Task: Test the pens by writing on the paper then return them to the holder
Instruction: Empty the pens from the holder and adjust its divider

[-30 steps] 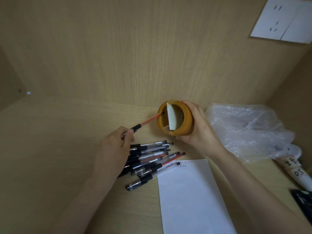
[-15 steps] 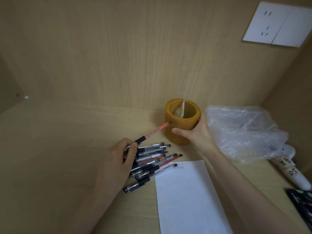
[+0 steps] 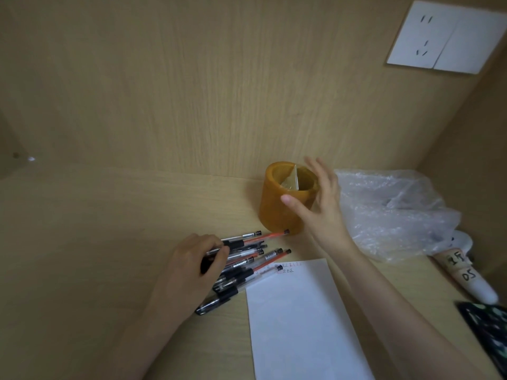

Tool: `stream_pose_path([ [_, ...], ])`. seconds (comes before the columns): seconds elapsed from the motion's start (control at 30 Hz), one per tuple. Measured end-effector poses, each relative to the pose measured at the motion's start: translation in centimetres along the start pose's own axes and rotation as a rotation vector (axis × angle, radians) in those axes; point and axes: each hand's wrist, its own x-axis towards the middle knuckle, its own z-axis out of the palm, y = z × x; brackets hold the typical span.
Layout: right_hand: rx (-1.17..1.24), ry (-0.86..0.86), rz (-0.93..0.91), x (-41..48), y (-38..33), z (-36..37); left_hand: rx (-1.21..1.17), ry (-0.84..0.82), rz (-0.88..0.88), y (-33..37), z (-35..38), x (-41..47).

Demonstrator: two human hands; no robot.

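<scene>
Your round amber holder (image 3: 279, 209) has no pens yet; beside it your right hand (image 3: 319, 204) is spread open, your left hand (image 3: 189, 267) grasps the pen pile (image 3: 247, 259).

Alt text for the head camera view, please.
A right hand, fingers spread, hovers beside an upright amber pen holder while the left hand rests on a pile of pens next to a sheet of white paper on a wooden desk.

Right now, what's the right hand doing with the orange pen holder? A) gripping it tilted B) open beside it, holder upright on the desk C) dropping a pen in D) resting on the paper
B: the right hand is spread open beside the upright orange pen holder, not gripping it.
</scene>
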Motion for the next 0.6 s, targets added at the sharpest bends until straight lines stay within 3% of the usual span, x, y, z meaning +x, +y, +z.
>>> stream_pose_path([
  [0.1, -0.261, 0.05, -0.205, 0.5, -0.8, -0.4, 0.005, -0.011, 0.006, 0.1, 0.0, 0.0],
  [0.17, -0.338, 0.028, -0.227, 0.8, -0.5, -0.3, -0.001, -0.019, 0.012, 0.1, 0.1, 0.0],
  [0.33, -0.335, 0.004, -0.175, 0.9, -0.5, -0.2, 0.002, -0.029, 0.004, 0.2, 0.1, 0.0],
  [0.47, -0.274, 0.169, -0.083, 0.9, -1.6, -0.6, -0.003, -0.029, -0.003, 0.0, 0.2, 0.0],
  [0.6, -0.405, 0.247, 0.029, 1.2, -1.4, -1.4, 0.043, -0.018, 0.069, -0.2, 0.6, 0.0],
])
